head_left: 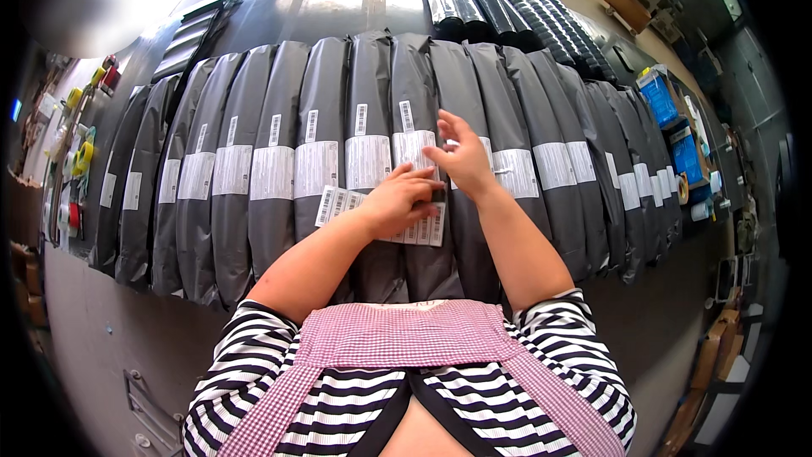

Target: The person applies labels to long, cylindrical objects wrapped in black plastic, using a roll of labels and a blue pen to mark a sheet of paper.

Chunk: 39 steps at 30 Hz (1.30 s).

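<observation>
Several long grey plastic mailer bags lie side by side across the table, each with a white shipping label around its middle. Some bags to the left and centre also carry a small barcode sticker above that label. My left hand is closed over a sheet of barcode stickers, which shows on both sides of it and rests on the bags. Just up and right of it, my right hand is raised above the bags. A small white piece, seemingly a sticker, shows between its curled fingers and thumb.
Rolls wrapped in shiny black film lie at the far side of the table. Tape rolls crowd the left edge. Blue boxes stand at the right edge. Cartons are on the floor beyond.
</observation>
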Each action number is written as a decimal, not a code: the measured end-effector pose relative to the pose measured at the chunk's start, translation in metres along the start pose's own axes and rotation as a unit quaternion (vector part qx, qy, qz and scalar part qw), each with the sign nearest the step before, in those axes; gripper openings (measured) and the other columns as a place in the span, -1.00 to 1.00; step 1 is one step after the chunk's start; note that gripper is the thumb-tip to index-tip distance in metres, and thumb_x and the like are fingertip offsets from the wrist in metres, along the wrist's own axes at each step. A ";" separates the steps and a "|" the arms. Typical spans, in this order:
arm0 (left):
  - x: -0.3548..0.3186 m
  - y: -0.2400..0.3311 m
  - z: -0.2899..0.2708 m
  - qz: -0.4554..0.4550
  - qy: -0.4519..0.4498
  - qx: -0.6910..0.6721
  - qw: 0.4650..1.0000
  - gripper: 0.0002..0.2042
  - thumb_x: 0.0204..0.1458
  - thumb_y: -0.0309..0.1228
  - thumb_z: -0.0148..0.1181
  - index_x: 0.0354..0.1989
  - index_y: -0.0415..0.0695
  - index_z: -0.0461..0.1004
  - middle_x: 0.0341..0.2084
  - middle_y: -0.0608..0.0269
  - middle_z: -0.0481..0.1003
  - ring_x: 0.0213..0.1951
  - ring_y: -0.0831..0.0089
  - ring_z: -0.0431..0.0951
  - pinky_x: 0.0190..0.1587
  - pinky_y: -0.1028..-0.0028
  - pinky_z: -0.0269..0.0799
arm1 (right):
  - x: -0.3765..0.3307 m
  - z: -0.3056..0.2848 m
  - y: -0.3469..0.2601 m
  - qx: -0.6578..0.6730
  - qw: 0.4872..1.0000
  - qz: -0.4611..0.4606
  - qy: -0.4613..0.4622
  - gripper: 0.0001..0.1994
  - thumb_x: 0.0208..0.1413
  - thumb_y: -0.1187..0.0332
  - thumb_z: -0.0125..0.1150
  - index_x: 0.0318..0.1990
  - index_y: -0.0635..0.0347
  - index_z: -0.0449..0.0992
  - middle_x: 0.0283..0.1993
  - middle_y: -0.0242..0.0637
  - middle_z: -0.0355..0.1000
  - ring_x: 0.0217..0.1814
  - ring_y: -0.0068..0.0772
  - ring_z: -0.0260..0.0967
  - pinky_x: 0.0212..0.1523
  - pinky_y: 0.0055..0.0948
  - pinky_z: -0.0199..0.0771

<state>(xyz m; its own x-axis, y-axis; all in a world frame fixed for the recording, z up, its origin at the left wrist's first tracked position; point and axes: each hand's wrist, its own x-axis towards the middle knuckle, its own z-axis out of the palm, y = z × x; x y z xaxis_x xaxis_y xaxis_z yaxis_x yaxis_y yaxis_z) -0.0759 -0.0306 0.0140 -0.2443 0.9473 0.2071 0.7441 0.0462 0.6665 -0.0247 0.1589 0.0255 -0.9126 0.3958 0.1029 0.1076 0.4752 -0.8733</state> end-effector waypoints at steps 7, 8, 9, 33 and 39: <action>0.019 0.034 -0.024 -0.101 0.161 -0.166 0.968 -0.81 0.01 -0.44 0.37 -0.44 -0.24 0.47 -0.32 0.17 0.56 -0.26 0.32 0.54 -0.16 0.38 0.44 | -0.079 -0.039 -0.026 0.223 0.967 0.056 -0.108 -0.66 -0.05 0.54 0.43 -0.09 0.27 0.49 -0.22 -0.37 0.52 -0.25 -0.62 0.46 -0.22 -0.59 0.46; 0.024 0.037 -0.023 -0.111 0.160 -0.157 0.968 -0.81 0.00 -0.42 0.38 -0.44 -0.24 0.48 -0.37 0.19 0.55 -0.30 0.33 0.53 -0.19 0.38 0.42 | -0.080 -0.042 -0.028 0.236 0.965 0.061 -0.094 -0.70 0.00 0.61 0.35 -0.09 0.28 0.48 -0.19 -0.35 0.53 -0.19 -0.61 0.49 -0.16 -0.57 0.51; 0.028 0.038 -0.020 -0.098 0.177 -0.118 0.972 -0.81 -0.02 -0.41 0.40 -0.41 -0.24 0.52 -0.43 0.20 0.54 -0.36 0.36 0.51 -0.24 0.39 0.40 | -0.080 -0.048 -0.030 0.236 0.966 0.060 -0.089 -0.70 0.00 0.61 0.35 -0.09 0.28 0.48 -0.19 -0.35 0.53 -0.19 -0.61 0.49 -0.16 -0.57 0.51; 0.071 0.036 0.042 0.008 -0.064 0.032 0.997 -0.82 0.16 -0.31 0.19 -0.34 -0.16 0.41 0.25 0.23 0.41 0.42 0.18 0.15 0.46 0.04 -0.13 | 0.055 -0.067 0.057 0.149 0.984 0.091 -0.036 -0.88 0.05 0.52 0.35 -0.24 0.26 0.60 -0.33 -0.37 0.54 -0.28 -0.56 0.44 -0.21 -0.52 0.46; 0.074 0.034 0.045 0.020 -0.063 0.043 0.997 -0.76 0.20 -0.23 0.15 -0.39 -0.14 0.42 0.24 0.28 0.42 0.41 0.22 0.17 0.47 0.06 -0.12 | 0.058 -0.063 0.077 0.147 0.986 0.077 -0.007 -0.89 0.04 0.52 0.33 -0.25 0.27 0.59 -0.31 -0.35 0.56 -0.27 -0.56 0.45 -0.21 -0.51 0.48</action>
<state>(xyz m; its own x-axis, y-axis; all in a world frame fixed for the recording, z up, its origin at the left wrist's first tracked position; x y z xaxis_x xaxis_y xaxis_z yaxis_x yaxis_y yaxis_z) -0.0409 0.0554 0.0196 -0.1387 0.9808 0.1372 0.8029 0.0302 0.5954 -0.0443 0.2682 -0.0055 -0.8997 0.4341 -0.0456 0.1277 0.1618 -0.9785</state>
